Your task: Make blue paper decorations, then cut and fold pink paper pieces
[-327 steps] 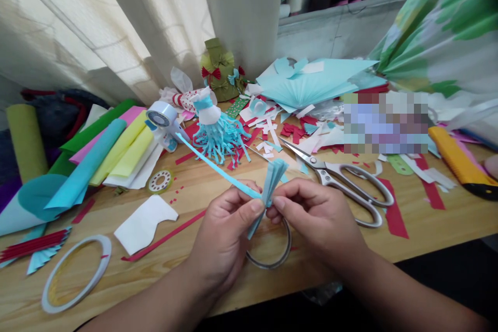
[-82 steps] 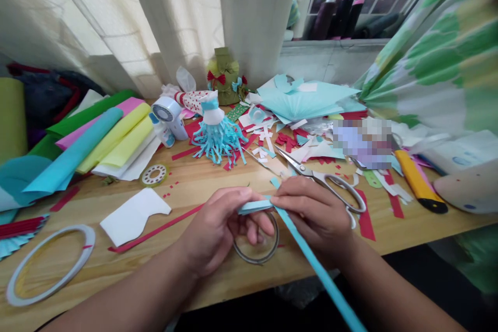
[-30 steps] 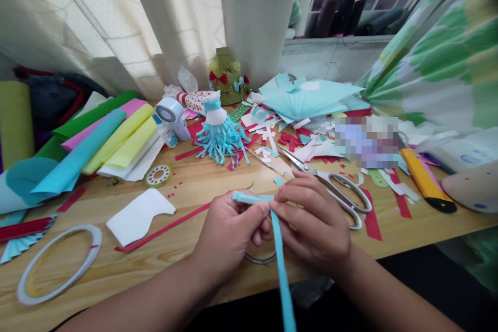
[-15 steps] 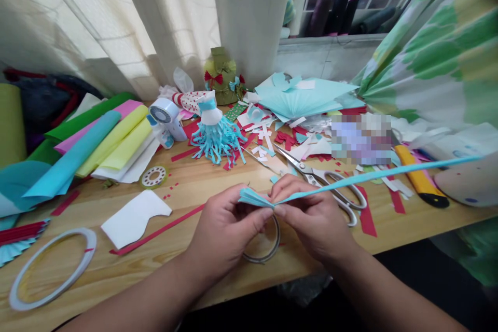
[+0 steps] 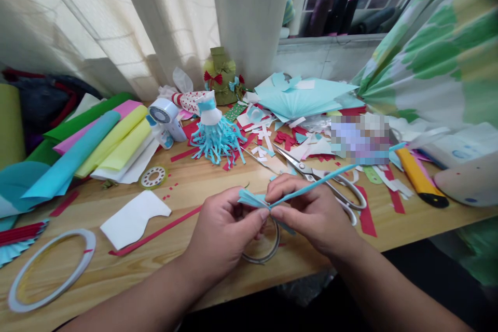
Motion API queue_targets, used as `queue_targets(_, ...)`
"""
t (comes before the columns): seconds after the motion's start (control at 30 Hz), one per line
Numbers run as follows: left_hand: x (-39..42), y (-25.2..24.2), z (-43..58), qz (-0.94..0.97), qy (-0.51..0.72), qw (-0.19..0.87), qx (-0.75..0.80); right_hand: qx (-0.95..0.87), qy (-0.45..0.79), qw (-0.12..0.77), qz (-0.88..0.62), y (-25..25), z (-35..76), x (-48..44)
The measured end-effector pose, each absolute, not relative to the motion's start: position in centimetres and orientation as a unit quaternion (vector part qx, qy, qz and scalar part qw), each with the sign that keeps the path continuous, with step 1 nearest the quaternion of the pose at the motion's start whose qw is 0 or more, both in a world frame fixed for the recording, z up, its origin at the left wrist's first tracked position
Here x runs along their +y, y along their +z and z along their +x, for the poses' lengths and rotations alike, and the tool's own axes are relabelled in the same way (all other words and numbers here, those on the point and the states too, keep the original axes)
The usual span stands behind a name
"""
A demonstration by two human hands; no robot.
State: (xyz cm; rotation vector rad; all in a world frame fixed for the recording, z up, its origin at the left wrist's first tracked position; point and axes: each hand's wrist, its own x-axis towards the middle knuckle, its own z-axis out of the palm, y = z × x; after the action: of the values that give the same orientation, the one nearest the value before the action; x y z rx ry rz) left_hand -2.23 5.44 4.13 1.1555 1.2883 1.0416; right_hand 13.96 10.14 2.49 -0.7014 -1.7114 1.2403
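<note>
My left hand (image 5: 218, 231) is closed, pinching a small fan of pleated light-blue paper (image 5: 250, 197) between thumb and fingers. Its folded ends spread out at the upper left. Close against it, my right hand (image 5: 321, 220) grips a narrow blue paper strip (image 5: 327, 178) at the narrow waist of the fan. The strip's long free end slants up to the right, over the scissors (image 5: 306, 168). Both thumbs almost touch. Beneath the hands a thin roll of tape (image 5: 261, 260) lies on the table, partly hidden by them.
Left of my hands lie a white cut-out (image 5: 134, 219), a red strip (image 5: 155, 234) and a large tape ring (image 5: 15, 282). Farther back stand a blue-fringed paper figure (image 5: 218, 140) and a small fan (image 5: 165, 114). A yellow cutter (image 5: 418, 174) lies right, near paper scraps.
The strip's free end has swung down and in toward the left, and the strip now looks narrower, like a cord. Both hands have shifted very slightly, still pinching at the waist.
</note>
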Motion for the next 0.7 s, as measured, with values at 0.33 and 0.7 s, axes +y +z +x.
queue_targets(0.33,5.5,4.1,-2.1,0.502,0.457,0.489,0.548,-0.774,0.266,0.477,-0.32,3.3,13.7,9.0)
queue_targets(0.7,4.8,3.3,-1.8,0.488,0.481,0.451,0.572,-0.779,0.136,0.52,-0.321,2.8,12.6,7.3)
